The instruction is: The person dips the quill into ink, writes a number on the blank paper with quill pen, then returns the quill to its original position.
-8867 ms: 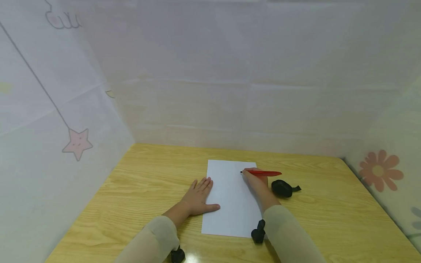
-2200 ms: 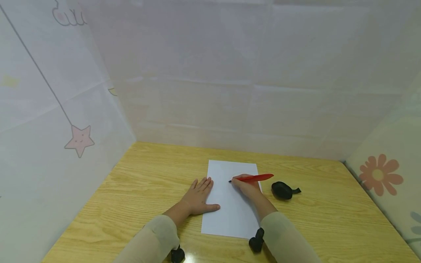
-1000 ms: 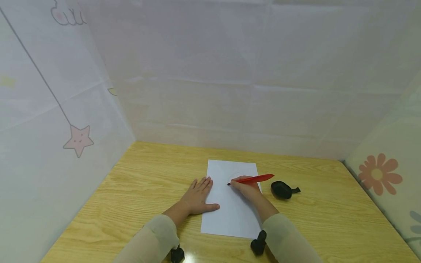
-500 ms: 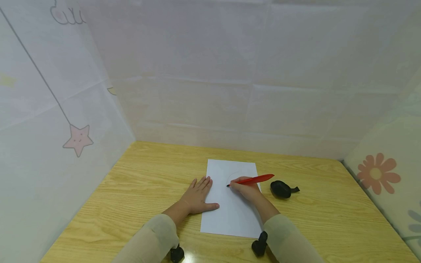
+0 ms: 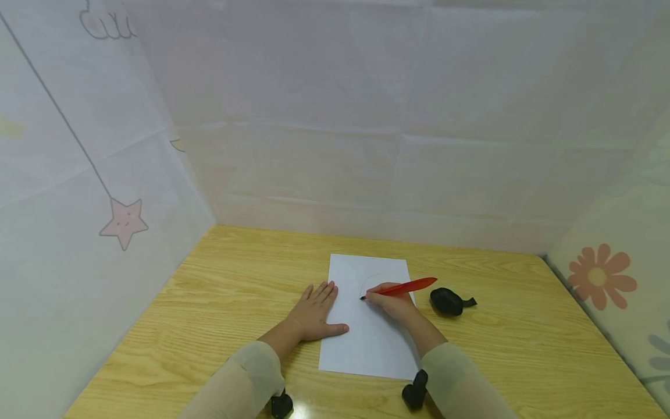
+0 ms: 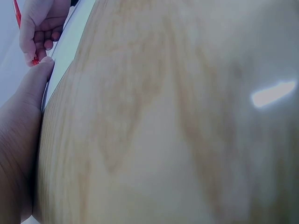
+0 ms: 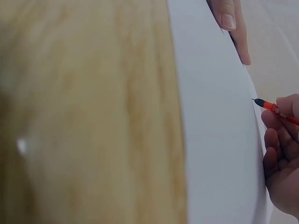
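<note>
A white sheet of paper [image 5: 366, 349] lies on the wooden table. My left hand [image 5: 313, 314] rests flat on its left edge, fingers spread and thumb stretched across the sheet. My right hand [image 5: 395, 304] pinches a red pen [image 5: 413, 285], whose broad back end slants up to the right. In the right wrist view, the pen [image 7: 268, 105] shows a dark tip at the paper [image 7: 215, 116], held between thumb and fingers, the other fingers curled below. A thin curved line [image 5: 369, 280] runs on the paper from above the right hand down toward the tip.
Right of the paper lies a black rounded object [image 5: 446, 302] with a short strap. Small black devices [image 5: 415, 391] sit by both wrists. The wooden table [image 5: 220, 291] is bordered by pale printed cloth [image 5: 335, 174] behind and on both sides.
The right hand and pen have moved left and down the paper from its upper right, and a curved line now shows there. The left hand has stayed in place.
</note>
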